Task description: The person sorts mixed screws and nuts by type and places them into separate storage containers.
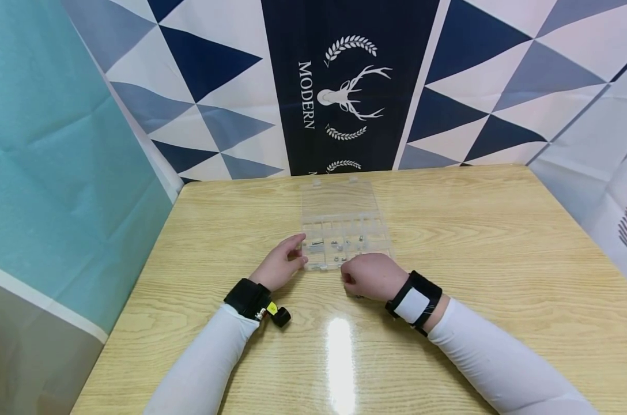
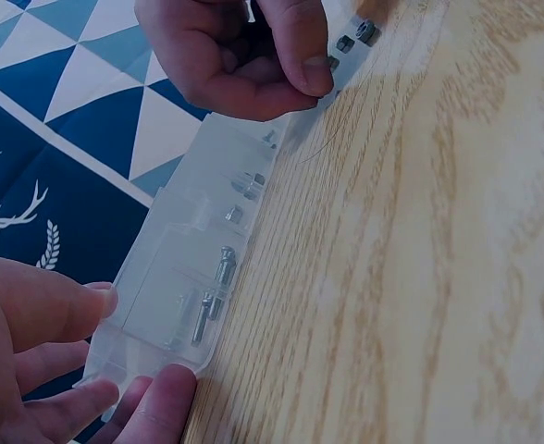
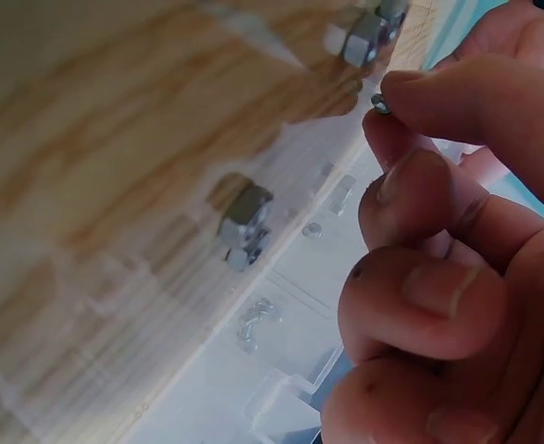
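A clear plastic compartment box (image 1: 334, 248) lies on the table with its lid (image 1: 338, 199) folded back toward the wall. Bolts (image 2: 215, 294) lie in its left compartments, with small metal pieces (image 1: 336, 245) in the middle ones. My left hand (image 1: 281, 262) rests its fingertips against the box's left end, thumb toward the near corner. Just in front of the box, toward its right side, my right hand (image 1: 370, 276) pinches a small metal nut (image 3: 380, 104) between thumb and forefinger. Its other fingers are curled.
Below the right hand in its wrist view are larger nuts (image 3: 244, 222); the left wrist view shows more nuts (image 2: 346, 43) beyond that hand. The wood-grain table (image 1: 230, 213) meets a patterned cloth (image 1: 215, 75) at the back.
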A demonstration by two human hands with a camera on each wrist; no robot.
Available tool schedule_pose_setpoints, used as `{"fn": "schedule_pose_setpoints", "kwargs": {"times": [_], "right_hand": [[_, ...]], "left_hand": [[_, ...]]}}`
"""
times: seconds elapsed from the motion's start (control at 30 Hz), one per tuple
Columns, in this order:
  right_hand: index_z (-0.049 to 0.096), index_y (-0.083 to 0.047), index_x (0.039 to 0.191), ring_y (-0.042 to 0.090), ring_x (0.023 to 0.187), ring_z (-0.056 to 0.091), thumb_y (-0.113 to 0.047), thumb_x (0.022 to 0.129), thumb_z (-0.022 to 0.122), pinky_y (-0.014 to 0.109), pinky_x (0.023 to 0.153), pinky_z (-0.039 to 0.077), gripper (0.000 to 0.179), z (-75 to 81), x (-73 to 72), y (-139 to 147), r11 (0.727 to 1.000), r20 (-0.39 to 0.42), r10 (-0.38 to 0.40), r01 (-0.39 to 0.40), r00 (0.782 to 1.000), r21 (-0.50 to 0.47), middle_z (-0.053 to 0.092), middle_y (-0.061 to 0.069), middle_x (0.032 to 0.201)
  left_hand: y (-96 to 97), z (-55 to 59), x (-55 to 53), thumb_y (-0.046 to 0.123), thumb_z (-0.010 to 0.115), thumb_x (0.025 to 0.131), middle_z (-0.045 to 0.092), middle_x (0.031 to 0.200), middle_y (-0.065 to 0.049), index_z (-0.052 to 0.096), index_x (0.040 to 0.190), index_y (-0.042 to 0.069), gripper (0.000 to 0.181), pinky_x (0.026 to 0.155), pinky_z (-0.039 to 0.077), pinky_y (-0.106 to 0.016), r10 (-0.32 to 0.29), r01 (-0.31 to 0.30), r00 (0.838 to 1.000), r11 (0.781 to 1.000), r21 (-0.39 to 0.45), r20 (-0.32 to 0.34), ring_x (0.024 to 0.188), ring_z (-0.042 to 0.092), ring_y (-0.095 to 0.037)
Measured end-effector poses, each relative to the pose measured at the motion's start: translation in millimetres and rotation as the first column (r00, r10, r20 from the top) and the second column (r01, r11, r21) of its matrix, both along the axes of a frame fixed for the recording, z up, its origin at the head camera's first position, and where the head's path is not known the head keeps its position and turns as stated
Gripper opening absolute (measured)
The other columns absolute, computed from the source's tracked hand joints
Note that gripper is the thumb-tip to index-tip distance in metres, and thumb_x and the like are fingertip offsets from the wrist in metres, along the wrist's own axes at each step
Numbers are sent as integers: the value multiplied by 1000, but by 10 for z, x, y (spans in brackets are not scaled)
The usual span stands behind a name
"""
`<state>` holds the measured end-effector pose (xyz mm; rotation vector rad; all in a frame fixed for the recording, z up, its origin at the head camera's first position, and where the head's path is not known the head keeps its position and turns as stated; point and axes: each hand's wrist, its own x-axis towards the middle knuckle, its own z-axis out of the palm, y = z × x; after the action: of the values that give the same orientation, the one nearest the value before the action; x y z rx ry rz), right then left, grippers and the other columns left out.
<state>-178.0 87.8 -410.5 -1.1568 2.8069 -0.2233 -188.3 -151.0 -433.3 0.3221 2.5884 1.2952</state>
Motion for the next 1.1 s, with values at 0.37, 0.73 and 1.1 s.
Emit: {"fn": "schedule_pose_setpoints", "kwargs": {"times": [0.37, 0.73, 1.1], "right_hand": [[55, -23, 66, 5, 48, 38, -17, 89, 63, 18, 44, 29, 25, 103, -41, 55, 997, 0, -13, 13, 1000, -78, 39, -11, 53], [64, -20, 77, 9, 52, 44, -21, 89, 67, 23, 46, 38, 12, 232, -214, 304, 985, -27, -131, 127, 991, -115, 53, -8, 60], [64, -20, 78, 9, 52, 45, -23, 90, 67, 23, 44, 37, 12, 170, -310, 343, 978, -2, -178, 177, 984, -114, 55, -7, 61]], "left_hand": [[7, 3, -4, 12, 58, 98, 42, 145, -10, 35, 150, 7, 57, 102, 43, -43, 5, -5, 1000, 1000, 10, -2, 112, 49, -18], [7, -5, -11, 12, 58, 98, 42, 144, -9, 35, 150, 8, 57, 101, 43, -42, 2, -1, 1000, 1000, 10, -3, 111, 49, -18], [4, 12, -3, 13, 58, 99, 37, 148, -7, 34, 150, 8, 57, 101, 44, -41, 0, 0, 1000, 1000, 8, 7, 112, 49, -17]]}}
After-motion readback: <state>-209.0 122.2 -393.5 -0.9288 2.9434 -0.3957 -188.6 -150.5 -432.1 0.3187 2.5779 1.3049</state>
